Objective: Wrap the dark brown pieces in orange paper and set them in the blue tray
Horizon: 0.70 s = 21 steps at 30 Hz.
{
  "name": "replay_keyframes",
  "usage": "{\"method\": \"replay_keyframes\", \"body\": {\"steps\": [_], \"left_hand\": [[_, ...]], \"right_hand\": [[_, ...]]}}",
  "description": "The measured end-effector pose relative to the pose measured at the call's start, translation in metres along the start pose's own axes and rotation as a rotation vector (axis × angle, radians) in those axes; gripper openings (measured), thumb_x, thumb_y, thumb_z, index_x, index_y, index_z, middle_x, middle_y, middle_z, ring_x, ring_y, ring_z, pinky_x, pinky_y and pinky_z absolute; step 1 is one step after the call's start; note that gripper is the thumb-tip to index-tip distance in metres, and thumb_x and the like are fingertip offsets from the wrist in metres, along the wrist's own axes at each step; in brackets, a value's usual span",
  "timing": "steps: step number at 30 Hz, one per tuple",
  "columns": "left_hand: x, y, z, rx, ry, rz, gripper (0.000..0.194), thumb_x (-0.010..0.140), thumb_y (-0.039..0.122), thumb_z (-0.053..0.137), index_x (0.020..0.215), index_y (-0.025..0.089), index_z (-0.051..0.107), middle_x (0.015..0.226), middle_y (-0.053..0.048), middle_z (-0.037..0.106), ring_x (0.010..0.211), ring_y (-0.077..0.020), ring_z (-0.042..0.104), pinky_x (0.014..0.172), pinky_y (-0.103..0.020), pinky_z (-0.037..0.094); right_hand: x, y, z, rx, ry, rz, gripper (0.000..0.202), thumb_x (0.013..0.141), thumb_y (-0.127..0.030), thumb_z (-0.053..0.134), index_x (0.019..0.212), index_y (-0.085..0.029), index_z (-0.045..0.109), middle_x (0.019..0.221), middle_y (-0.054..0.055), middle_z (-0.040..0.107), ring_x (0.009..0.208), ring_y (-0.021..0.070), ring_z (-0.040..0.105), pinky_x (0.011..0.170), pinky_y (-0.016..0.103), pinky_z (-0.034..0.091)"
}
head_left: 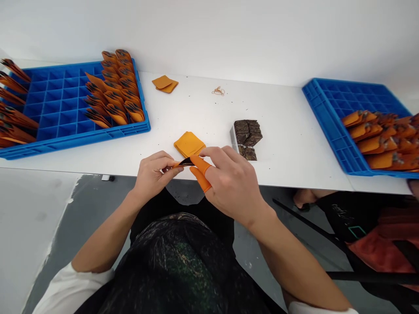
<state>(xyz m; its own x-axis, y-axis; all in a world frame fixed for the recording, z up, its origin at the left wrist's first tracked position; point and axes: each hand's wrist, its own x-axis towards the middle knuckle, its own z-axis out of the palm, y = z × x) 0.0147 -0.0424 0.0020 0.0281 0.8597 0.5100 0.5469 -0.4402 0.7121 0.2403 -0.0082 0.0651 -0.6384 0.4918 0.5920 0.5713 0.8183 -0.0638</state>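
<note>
My left hand (155, 171) pinches a small orange envelope (176, 165) just above the table's front edge. At the envelope's mouth shows a dark, thin piece (186, 162), seen nearly edge-on. My right hand (231, 179) wears orange finger cots (200, 163) on its thumb and forefinger, which close around the right end of the dark piece. How far the piece lies inside the envelope is hidden. Just behind my hands lies a stack of flat orange envelopes (189, 143). Stacks of dark brown, flaky squares (248, 131) stand to the right of it, beside a pale block.
A blue compartment tray (73, 129) with filled orange envelopes stands on the left of the white table (281, 144). Another blue tray (330, 135) stands right. Two loose envelopes (165, 83) and some rubber bands (218, 91) lie at the back. Another person (353, 218) sits at right.
</note>
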Motion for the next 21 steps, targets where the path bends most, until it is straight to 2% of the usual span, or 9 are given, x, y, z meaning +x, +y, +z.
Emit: {"method": "replay_keyframes", "body": {"steps": [2, 3, 5, 8, 10, 13, 16, 21], "left_hand": [[0.0, -0.002, -0.002, -0.025, -0.01, -0.007, 0.008, 0.091, 0.018, 0.082, 0.084, 0.018, 0.079, 0.082, -0.002, 0.074, 0.063, -0.0088, 0.061, 0.057, -0.02, 0.046], [0.0, -0.002, -0.002, -0.042, -0.011, -0.012, 0.009, 0.091, 0.018, 0.082, 0.083, 0.018, 0.078, 0.081, -0.002, 0.074, 0.063, -0.0089, 0.061, 0.057, -0.02, 0.046], [0.001, -0.003, -0.004, -0.08, -0.018, -0.023, 0.011, 0.091, 0.02, 0.082, 0.081, 0.018, 0.078, 0.081, -0.002, 0.074, 0.064, -0.0095, 0.062, 0.058, -0.02, 0.047], [0.002, -0.003, -0.004, -0.141, -0.059, -0.029, 0.009, 0.092, 0.023, 0.083, 0.085, 0.019, 0.079, 0.081, -0.002, 0.074, 0.065, -0.0101, 0.063, 0.059, -0.02, 0.049], [0.001, -0.003, -0.004, -0.183, -0.064, -0.023, 0.005, 0.093, 0.025, 0.082, 0.092, 0.021, 0.08, 0.084, -0.002, 0.076, 0.067, -0.0111, 0.065, 0.06, -0.021, 0.051], [0.0, -0.003, -0.004, -0.216, 0.002, 0.005, 0.005, 0.095, 0.023, 0.081, 0.1, 0.022, 0.081, 0.089, -0.004, 0.079, 0.074, -0.0129, 0.07, 0.065, -0.023, 0.055], [0.001, -0.002, -0.006, -0.183, 0.062, 0.046, 0.007, 0.093, 0.017, 0.081, 0.096, 0.024, 0.082, 0.094, -0.004, 0.08, 0.081, -0.0134, 0.073, 0.072, -0.024, 0.058], [0.008, 0.002, -0.011, -0.11, 0.042, 0.11, 0.009, 0.091, 0.016, 0.083, 0.095, 0.024, 0.082, 0.095, -0.004, 0.079, 0.081, -0.0134, 0.073, 0.07, -0.024, 0.056]], "right_hand": [[-0.003, 0.004, 0.001, 0.143, 0.031, 0.07, 0.02, 0.105, -0.025, 0.063, 0.1, -0.015, 0.08, 0.116, 0.014, 0.079, 0.093, 0.0238, 0.066, 0.075, 0.039, 0.054], [-0.004, 0.007, 0.002, 0.237, 0.039, 0.126, 0.021, 0.105, -0.028, 0.065, 0.112, -0.015, 0.079, 0.118, 0.014, 0.079, 0.095, 0.0238, 0.068, 0.078, 0.04, 0.057], [-0.008, 0.013, 0.005, 0.442, 0.015, 0.26, 0.025, 0.103, -0.029, 0.069, 0.123, -0.018, 0.078, 0.115, 0.011, 0.08, 0.09, 0.0203, 0.071, 0.072, 0.035, 0.058], [-0.012, 0.018, 0.011, 0.663, -0.04, 0.408, 0.014, 0.1, -0.025, 0.072, 0.11, -0.023, 0.082, 0.099, 0.004, 0.081, 0.074, 0.0141, 0.068, 0.06, 0.028, 0.053], [-0.013, 0.02, 0.015, 0.708, -0.015, 0.443, 0.012, 0.099, -0.023, 0.073, 0.102, -0.024, 0.084, 0.094, 0.003, 0.081, 0.075, 0.0141, 0.069, 0.063, 0.028, 0.055], [-0.012, 0.02, 0.017, 0.716, 0.023, 0.425, 0.013, 0.097, -0.02, 0.074, 0.101, -0.024, 0.085, 0.096, 0.004, 0.082, 0.081, 0.0151, 0.072, 0.069, 0.029, 0.058], [-0.009, 0.021, 0.018, 0.699, 0.031, 0.396, 0.013, 0.097, -0.02, 0.075, 0.102, -0.025, 0.086, 0.098, 0.004, 0.081, 0.082, 0.0149, 0.072, 0.07, 0.029, 0.059], [-0.005, 0.024, 0.019, 0.629, 0.047, 0.352, 0.014, 0.098, -0.021, 0.074, 0.103, -0.026, 0.086, 0.097, 0.005, 0.079, 0.085, 0.0163, 0.073, 0.072, 0.031, 0.059]]}}
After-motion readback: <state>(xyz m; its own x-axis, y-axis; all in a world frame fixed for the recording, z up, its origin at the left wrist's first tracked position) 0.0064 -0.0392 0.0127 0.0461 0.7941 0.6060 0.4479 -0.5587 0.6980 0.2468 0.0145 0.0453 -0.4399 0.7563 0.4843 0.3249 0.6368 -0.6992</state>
